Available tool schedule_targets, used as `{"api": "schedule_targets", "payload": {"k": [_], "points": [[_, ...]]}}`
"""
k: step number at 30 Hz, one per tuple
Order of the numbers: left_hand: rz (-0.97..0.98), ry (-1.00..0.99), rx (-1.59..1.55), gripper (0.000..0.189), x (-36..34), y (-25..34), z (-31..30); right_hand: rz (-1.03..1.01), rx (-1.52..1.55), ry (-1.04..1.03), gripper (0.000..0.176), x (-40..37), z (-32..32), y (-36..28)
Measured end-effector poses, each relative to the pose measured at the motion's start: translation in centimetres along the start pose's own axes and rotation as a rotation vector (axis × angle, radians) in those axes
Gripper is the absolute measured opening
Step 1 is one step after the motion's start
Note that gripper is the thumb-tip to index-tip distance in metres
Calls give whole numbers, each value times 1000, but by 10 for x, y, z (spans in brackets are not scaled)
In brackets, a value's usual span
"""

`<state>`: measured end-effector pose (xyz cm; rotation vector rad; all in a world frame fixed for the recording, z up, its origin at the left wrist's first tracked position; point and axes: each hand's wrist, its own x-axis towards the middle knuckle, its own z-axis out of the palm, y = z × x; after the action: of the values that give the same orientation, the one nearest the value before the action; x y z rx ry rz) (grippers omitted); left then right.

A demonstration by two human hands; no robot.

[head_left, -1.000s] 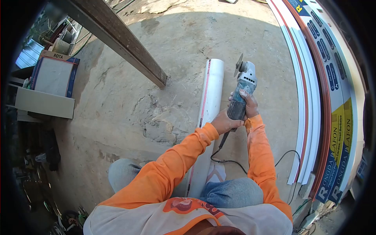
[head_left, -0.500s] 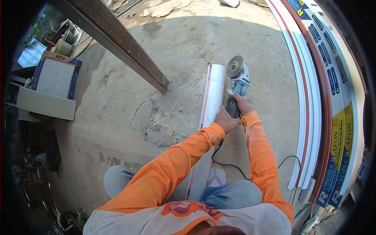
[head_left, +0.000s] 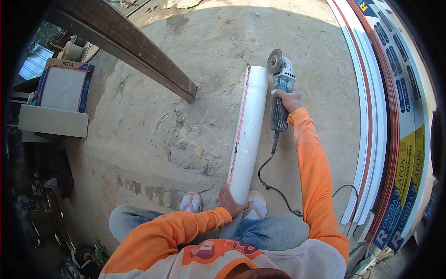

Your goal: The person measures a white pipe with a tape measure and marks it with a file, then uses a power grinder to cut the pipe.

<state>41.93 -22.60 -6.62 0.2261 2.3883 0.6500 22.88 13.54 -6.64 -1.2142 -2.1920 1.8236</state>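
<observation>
A long white pipe (head_left: 249, 125) with a red printed line lies on the concrete, its near end between my feet. My left hand (head_left: 228, 201) rests on the pipe's near part, thumb and fingers spread over it. Right of the pipe's far end, my right hand (head_left: 289, 100) is wrapped round the body of an angle grinder (head_left: 280, 109). The grinder's round disc (head_left: 275, 61) points away from me, beside the pipe's open end and not touching it. A black cord (head_left: 267, 186) runs from the grinder back toward my right knee.
A brown post (head_left: 139, 51) slants in from the upper left to the floor. White and brown long panels (head_left: 371, 121) and printed RONGDA PLAFON packaging (head_left: 409, 162) line the right side. A ROTA box (head_left: 88, 88) stands at the left. Sandalled feet (head_left: 191, 202) flank the pipe.
My left hand has let go of the grinder and moved back onto the pipe near my feet. My right hand still holds the grinder, which is slightly farther forward and more upright in view.
</observation>
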Motion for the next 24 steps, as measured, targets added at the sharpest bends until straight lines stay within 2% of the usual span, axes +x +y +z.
{"api": "schedule_targets", "payload": {"k": [1, 3, 5, 7, 11, 16, 24], "points": [[-17, -21, -99, 115, -6, -5, 6, 26, -21, 20, 56, 3, 3, 6], [-5, 4, -99, 115, -5, -14, 18, 66, -53, 36, 57, 5, 4, 19], [17, 37, -97, 114, -4, -12, 18, 75, 9, -46, 55, 0, 2, 13], [9, 74, -106, 113, -7, -10, 17, 73, 19, -44, 55, -4, 1, 7], [-41, 17, -124, 112, -6, -9, 17, 23, 54, -16, 54, 1, 5, 12], [28, 65, -106, 112, -5, -15, 21, 51, 17, -36, 54, 3, 4, 10], [-25, 8, -106, 113, -4, -12, 16, 105, -10, -29, 55, -3, 6, -3]]}}
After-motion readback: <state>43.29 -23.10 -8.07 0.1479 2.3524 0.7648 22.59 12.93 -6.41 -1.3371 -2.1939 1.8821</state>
